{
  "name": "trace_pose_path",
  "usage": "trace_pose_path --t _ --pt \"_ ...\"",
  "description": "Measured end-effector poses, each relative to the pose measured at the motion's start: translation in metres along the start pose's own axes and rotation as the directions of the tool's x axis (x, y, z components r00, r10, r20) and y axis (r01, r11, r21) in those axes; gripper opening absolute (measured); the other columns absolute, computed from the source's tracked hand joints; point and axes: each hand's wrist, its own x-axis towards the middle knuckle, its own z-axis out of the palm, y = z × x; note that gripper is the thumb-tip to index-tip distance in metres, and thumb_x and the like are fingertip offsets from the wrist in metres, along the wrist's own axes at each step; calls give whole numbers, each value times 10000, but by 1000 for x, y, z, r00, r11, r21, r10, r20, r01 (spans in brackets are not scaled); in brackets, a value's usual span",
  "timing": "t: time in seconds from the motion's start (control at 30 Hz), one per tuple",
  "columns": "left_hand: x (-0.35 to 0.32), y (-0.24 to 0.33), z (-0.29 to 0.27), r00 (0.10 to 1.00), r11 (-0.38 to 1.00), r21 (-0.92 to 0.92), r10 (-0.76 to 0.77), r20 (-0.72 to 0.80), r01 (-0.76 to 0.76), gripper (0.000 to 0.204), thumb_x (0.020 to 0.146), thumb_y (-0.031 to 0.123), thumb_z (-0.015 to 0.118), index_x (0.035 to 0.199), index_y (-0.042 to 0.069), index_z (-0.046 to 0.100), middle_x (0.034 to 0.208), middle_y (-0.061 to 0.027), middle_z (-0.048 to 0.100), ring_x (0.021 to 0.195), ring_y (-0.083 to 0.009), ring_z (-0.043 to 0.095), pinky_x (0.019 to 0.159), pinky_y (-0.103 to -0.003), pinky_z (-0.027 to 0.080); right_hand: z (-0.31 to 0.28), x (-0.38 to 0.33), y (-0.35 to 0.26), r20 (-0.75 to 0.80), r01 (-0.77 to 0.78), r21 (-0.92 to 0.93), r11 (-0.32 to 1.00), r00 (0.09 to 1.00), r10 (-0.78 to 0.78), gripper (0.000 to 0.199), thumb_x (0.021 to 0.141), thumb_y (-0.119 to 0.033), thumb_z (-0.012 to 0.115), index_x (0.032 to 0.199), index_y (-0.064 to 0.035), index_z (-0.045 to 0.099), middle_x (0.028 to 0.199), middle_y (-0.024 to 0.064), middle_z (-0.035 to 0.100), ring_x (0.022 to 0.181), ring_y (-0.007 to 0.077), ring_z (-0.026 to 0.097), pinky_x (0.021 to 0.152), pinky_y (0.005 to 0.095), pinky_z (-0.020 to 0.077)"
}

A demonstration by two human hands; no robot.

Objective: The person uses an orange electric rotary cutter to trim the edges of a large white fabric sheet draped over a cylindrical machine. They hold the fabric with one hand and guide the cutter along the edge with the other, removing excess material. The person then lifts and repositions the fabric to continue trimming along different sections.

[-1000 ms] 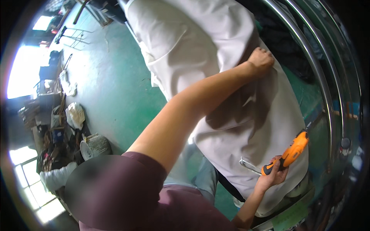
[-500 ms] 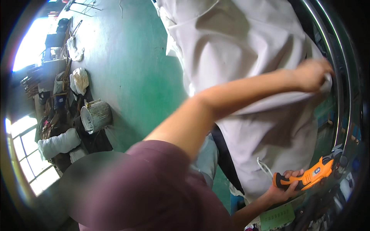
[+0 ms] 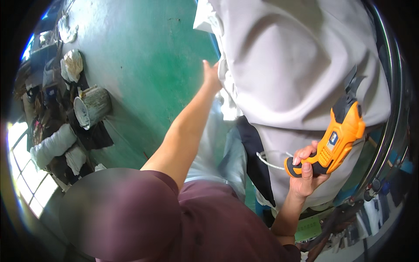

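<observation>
- Head view: the green floor lies open across the upper middle of the frame, bounded at right by a big pale grey cloth and at far left by clutter.
- The left hand reaches to the cloth's left edge, upper centre; its fingers slip behind the fabric, so I cannot tell whether they grip.
- The right hand, lower right, is closed around the black handle of an orange power tool; the tool's dark tip lies against the cloth.
- A curved metal rail runs down the right rim.
- A green label sits at the bottom right, too blurred to read.
- White sacks and a grey drum crowd the left edge.
</observation>
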Motion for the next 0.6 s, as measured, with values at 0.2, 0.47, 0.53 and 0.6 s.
trace_pose_path --t 0.2,0.47,0.53,0.6 --pt "-21 -20 -39 979 955 231 -201 47 185 913 899 782 223 1492 98 348 1468 -123 450 1333 -306 442 1118 -451 337 60 21 18 30 -41 23 999 999 40 508 842 -39 638 1275 119 423 883 146 590 701 181 555 675 288 482" --pt "-124 29 -82 902 872 406 -379 205 274 835 850 580 657 1467 87 387 1384 -127 508 1267 -222 482 1081 -394 381 80 -23 28 -96 -479 130 868 865 492 282 875 -44 651 1117 63 554 844 84 593 683 142 555 659 263 463" --pt "-149 43 -82 865 765 636 -382 326 98 825 817 535 729 1441 85 430 1332 -116 557 1232 -228 518 1077 -409 390 75 -41 31 -89 -539 70 839 835 544 256 877 -54 663 1094 48 572 833 73 597 671 131 557 655 260 463" --pt "-176 54 -40 923 447 894 -335 191 -23 763 766 390 809 1377 58 494 1258 -116 599 1167 -219 552 1041 -381 417 69 -61 32 -102 -574 17 819 814 572 246 884 -94 681 1070 41 593 820 68 605 670 121 562 650 253 464"
